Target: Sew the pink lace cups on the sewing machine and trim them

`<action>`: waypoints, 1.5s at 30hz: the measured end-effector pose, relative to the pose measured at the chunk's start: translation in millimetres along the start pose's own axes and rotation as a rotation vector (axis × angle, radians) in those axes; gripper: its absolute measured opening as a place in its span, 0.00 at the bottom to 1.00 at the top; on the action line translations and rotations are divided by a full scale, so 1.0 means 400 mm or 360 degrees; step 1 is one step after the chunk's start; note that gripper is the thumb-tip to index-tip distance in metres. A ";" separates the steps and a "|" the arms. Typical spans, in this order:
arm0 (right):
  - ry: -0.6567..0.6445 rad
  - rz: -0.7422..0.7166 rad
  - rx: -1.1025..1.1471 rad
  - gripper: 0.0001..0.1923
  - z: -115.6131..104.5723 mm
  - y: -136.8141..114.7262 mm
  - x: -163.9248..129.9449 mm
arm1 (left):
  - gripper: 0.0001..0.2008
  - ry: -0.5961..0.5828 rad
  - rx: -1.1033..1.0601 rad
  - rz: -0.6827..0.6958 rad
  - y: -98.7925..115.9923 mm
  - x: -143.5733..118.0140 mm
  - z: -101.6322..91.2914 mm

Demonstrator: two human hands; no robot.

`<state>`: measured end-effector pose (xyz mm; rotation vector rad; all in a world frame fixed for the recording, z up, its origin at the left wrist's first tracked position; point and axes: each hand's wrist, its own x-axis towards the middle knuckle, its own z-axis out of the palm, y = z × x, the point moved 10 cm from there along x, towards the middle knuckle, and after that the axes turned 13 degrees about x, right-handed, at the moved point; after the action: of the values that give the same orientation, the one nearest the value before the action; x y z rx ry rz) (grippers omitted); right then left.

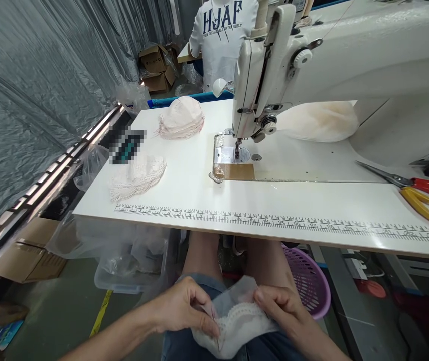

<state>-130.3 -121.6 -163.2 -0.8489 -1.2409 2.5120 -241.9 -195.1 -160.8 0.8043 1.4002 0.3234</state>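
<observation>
Over my lap, below the table's front edge, I hold a white fabric piece with lace trim (242, 321) and a sheer edge. My left hand (189, 308) pinches its left side between thumb and fingers, near a reddish thread line. At the upper right edge of the same fabric, my right hand (284, 306) is closed in a pinch. On the table, a stack of white lace pieces (139, 175) lies at the left. Behind it sits a pile of pale pink fabric pieces (182, 118). The white sewing machine (259, 95) stands to the right of both.
Red-and-yellow scissors (413, 185) lie at the table's right. A printed ruler (274, 220) runs along the front edge. Below are a purple basket (321, 286) and a clear plastic bin (124, 281). A person in a white shirt (224, 40) sits beyond the table, near cardboard boxes (157, 70).
</observation>
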 end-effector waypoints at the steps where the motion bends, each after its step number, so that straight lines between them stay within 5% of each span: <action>1: 0.0007 0.0006 -0.0016 0.23 -0.001 0.002 0.000 | 0.21 -0.0004 -0.0008 0.0011 0.003 -0.003 0.001; 18: 0.0007 0.0000 -0.0166 0.24 0.009 -0.008 0.006 | 0.12 0.0027 0.0123 0.0107 0.023 -0.028 -0.009; 33: 0.0069 -0.0104 -0.0227 0.18 -0.004 -0.024 0.009 | 0.16 -0.0005 0.0097 0.0064 0.014 -0.021 -0.018; 41: 0.0016 0.0066 0.0036 0.20 -0.044 0.002 -0.001 | 0.12 -0.0126 0.0388 0.0288 0.092 0.008 -0.022; 45: -0.0001 0.0058 -0.0098 0.29 -0.055 -0.006 0.003 | 0.12 -0.0255 0.0437 0.0379 0.110 0.029 -0.009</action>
<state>-118.5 -105.2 -172.3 -0.8923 -1.3210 2.5142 -232.2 -155.7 -140.1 1.2021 1.2145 0.2456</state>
